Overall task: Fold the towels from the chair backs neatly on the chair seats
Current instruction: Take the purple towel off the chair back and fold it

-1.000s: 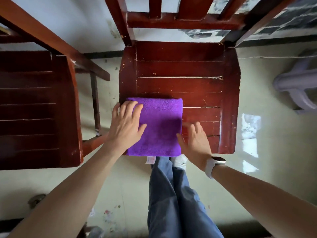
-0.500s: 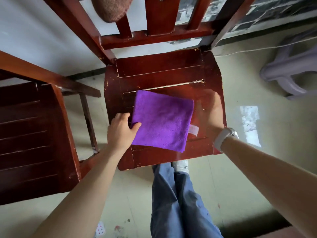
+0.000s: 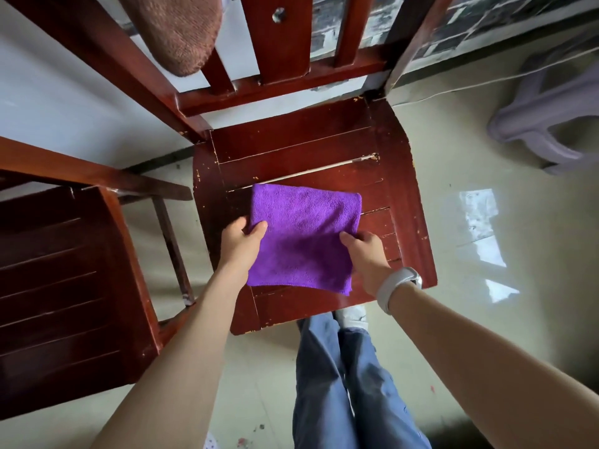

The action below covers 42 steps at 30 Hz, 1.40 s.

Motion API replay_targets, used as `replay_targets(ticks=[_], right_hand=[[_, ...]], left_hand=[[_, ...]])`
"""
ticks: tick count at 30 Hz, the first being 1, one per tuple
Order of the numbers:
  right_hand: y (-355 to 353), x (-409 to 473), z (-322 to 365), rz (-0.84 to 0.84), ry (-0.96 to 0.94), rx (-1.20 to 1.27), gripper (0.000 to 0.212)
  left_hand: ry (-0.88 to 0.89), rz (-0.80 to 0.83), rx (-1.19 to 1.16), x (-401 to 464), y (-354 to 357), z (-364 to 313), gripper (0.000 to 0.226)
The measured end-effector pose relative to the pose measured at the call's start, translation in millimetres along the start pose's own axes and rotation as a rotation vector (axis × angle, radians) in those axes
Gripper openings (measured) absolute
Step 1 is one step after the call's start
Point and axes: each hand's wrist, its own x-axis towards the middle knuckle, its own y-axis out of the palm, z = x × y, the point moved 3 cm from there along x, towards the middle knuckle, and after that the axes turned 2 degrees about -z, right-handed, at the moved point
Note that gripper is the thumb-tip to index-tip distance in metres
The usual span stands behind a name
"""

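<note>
The folded purple towel (image 3: 304,238) lies on the wooden chair seat (image 3: 402,189), a little askew to the slats, with the left hand (image 3: 241,243) pinching its left edge, thumb on top, and the right hand (image 3: 364,251) gripping its right edge; both grips are closed on the cloth. This looks like the last squaring-up of this towel, or the start of one more fold. Next, the towel likely needs aligning with the seat and smoothing flat before letting go. A brown towel (image 3: 181,30) hangs on the chair back (image 3: 282,82) at upper left, so that one seems due next. No brand, label or writing can be read anywhere.
</note>
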Motion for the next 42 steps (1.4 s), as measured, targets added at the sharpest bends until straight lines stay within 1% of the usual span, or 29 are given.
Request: replay_targets(ticks=[2,3,6,8,9,11,15,17,19,21,25,28,31,34,36,38,42], right_hand=[[-4.2,-3.0,1.5,0.006,-0.023,0.051,0.009],[-8.7,-6.9,2.3,0.003,-0.043,0.051,0.007],[-30.7,-25.4,3.0,0.010,-0.083,0.091,0.011],[-51.5,-39.3,3.7,0.036,-0.109,0.142,0.009],[-63.4,-46.0,5.0,0.048,-0.122,0.163,0.009],[-90.1,-58.7,7.5,0.060,-0.155,0.204,0.017],[-150.1,-89.3,9.8,0.056,-0.181,0.350,0.017],[-188.9,-103.9,14.5,0.057,-0.184,0.431,0.017],[-237.1,-117.3,17.9,0.023,-0.187,0.516,0.019],[-293.9,-129.8,12.2,-0.044,-0.184,0.618,0.020],[-422.1,-147.1,-12.4,-0.157,-0.242,0.761,0.020],[-518.0,-157.5,-42.4,-0.222,-0.266,0.842,0.017],[-600.1,-165.8,-81.6,-0.299,-0.268,0.958,0.011],[-663.7,-173.4,-116.8,-0.333,-0.283,1.085,0.010],[-699.3,-176.9,-134.9,-0.345,-0.283,1.152,0.018],[-733.6,-175.6,-151.1,-0.377,-0.276,1.162,0.023],[-798.7,-159.1,-179.5,-0.493,-0.242,1.091,0.015]], left_hand=[[-0.037,0.052,-0.084,-7.7,-0.4,-2.1,0.025],[-0.030,0.074,-0.087,-14.2,-1.2,-4.8,0.027],[0.019,0.139,-0.090,-42.3,-2.3,-15.0,0.026],[0.063,0.157,-0.078,-65.3,-1.9,-24.8,0.024],[0.091,0.154,-0.047,-77.3,-1.4,-31.3,0.027],[0.163,0.138,0.040,-103.6,1.5,-48.6,0.033],[0.330,0.056,0.176,-160.0,16.5,-97.0,0.039],[0.400,0.039,0.196,-187.2,31.7,-129.5,0.037],[0.457,0.071,0.209,-218.3,55.7,-162.2,0.034],[0.513,0.116,0.228,-254.9,89.2,-192.4,0.032],[0.604,0.217,0.178,-333.3,179.0,-246.2,0.023],[0.666,0.298,0.151,-401.4,255.7,-276.9,0.015],[0.705,0.418,0.128,-464.1,328.1,-297.8,0.008],[0.762,0.539,0.162,-511.6,392.6,-316.8,0.006],[0.817,0.605,0.197,-538.1,432.6,-330.2,0.007],[0.852,0.659,0.220,-559.2,473.0,-343.0,0.009],[0.854,0.768,0.280,-589.1,556.9,-368.0,0.023]])
